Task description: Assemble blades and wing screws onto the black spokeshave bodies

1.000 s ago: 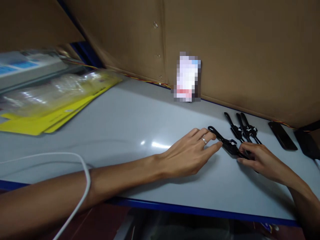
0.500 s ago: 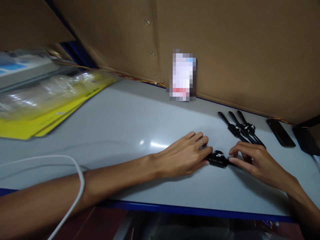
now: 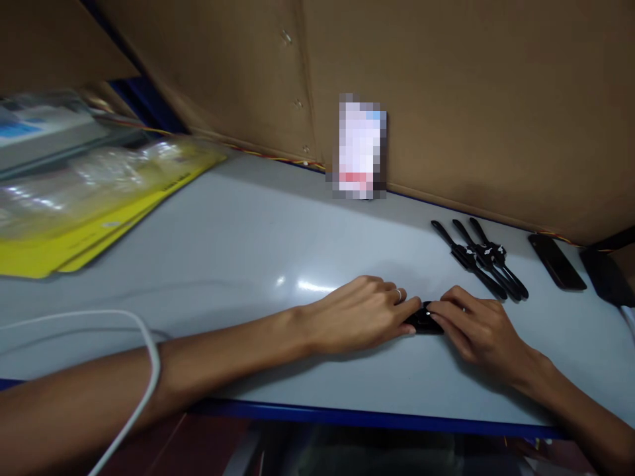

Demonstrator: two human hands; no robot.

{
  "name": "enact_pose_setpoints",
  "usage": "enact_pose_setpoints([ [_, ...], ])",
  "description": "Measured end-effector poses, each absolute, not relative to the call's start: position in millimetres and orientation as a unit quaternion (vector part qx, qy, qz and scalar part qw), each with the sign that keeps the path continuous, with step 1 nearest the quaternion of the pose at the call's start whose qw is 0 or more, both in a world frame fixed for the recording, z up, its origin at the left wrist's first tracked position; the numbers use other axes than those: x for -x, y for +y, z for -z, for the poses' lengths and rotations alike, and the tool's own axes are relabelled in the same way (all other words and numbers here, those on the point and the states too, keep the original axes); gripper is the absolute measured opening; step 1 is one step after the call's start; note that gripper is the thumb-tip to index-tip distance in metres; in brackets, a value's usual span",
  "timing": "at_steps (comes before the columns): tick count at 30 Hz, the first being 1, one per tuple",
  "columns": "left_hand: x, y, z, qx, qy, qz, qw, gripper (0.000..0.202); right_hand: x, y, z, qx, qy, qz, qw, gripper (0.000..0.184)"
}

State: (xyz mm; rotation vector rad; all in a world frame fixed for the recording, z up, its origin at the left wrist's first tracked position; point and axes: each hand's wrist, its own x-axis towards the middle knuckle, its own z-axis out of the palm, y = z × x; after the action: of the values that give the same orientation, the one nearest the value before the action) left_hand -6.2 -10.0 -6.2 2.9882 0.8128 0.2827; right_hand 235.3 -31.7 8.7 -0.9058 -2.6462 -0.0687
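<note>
A black spokeshave [image 3: 425, 322] lies on the grey worktop near its front edge, its middle showing between my two hands. My left hand [image 3: 364, 314], with a ring on one finger, is closed around its left handle. Thumb and fingers of my right hand [image 3: 479, 325] are pinched together at the right side of the spokeshave's middle, by a small shiny metal spot. The right handle is hidden behind that hand. Beyond lie three more spokeshaves [image 3: 477, 259], side by side and slanted.
A dark phone [image 3: 558, 262] lies at the right, beside a black object [image 3: 608, 281]. A blurred-out lit panel [image 3: 360, 151] leans on the cardboard wall [image 3: 471, 99]. Yellow folders [image 3: 114, 228] with clear plastic lie left. A white cable [image 3: 151, 357] crosses above my left forearm.
My right hand has moved left from the spokeshave's right handle to its middle, and its fingers have come together there. My left hand keeps its hold on the left handle.
</note>
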Motion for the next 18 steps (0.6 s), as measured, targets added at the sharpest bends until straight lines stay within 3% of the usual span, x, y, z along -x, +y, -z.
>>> enact_pose_setpoints([
  [5, 7.0, -7.7, 4.0, -0.964, 0.251, -0.08, 0.033, 0.03, -239.5, -31.2, -15.5, 0.286, -0.944, 0.025, 0.164, 0.043],
  [13, 9.4, -6.1, 0.3, -0.975, 0.205, -0.074, 0.037, 0.037, -236.3, -39.3, -18.8, 0.238, -0.957, 0.034, 0.162, 0.033],
  [18, 10.3, -5.7, 0.7, -0.978, 0.189, -0.079, 0.032, 0.037, -237.3, -36.7, -18.9, 0.225, -0.957, -0.009, 0.183, 0.036],
])
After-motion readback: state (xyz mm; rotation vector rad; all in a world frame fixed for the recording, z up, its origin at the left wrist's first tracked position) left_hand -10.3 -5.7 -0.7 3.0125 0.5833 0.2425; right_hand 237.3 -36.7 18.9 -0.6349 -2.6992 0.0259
